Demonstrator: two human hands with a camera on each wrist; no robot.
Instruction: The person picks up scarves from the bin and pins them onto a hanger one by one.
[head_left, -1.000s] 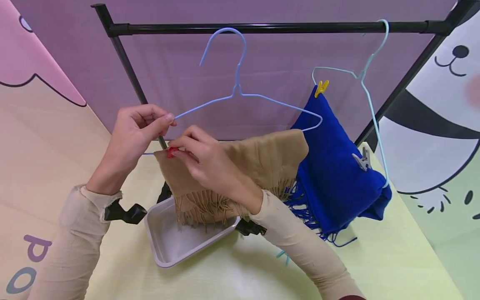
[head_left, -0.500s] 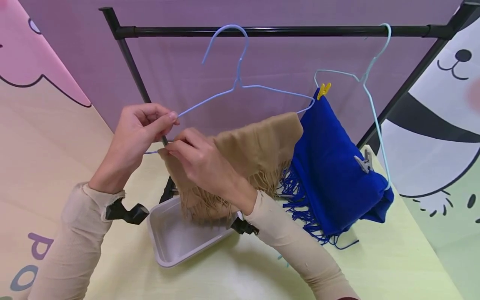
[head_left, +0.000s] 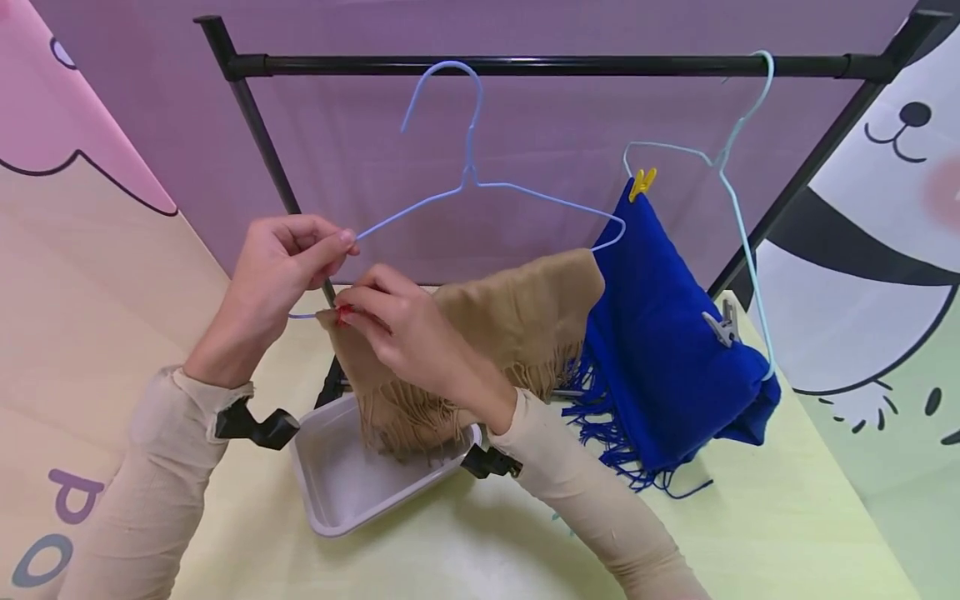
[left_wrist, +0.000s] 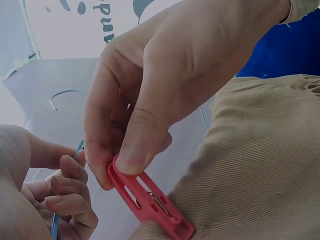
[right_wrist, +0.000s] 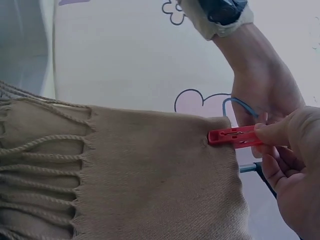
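Observation:
My left hand [head_left: 285, 271] pinches the left arm of a blue wire hanger [head_left: 470, 167] between thumb and fingers. A tan fringed scarf [head_left: 525, 308] is draped over the hanger's lower bar. With thumb and forefinger, my right hand [head_left: 412, 329] pinches the handles of a red clothespin [left_wrist: 150, 200]. In the right wrist view the jaws of that clothespin [right_wrist: 232, 136] lie over the scarf's top edge, near its left corner. The hanger's hook stands in front of the black rail in the head view.
A pale green hanger [head_left: 738, 225] hangs on the black rack rail [head_left: 562, 65] at right, carrying a blue scarf [head_left: 667, 350] with a yellow clothespin [head_left: 642, 183] and a grey clothespin [head_left: 724, 323]. Below the tan scarf, a white tray [head_left: 330, 521] stands on the table [head_left: 525, 542].
The hanger and tan scarf tilt up on the right, then settle lower again. The red clothespin, hidden half a second ago, shows again at the right fingertips. Both hands keep their grips.

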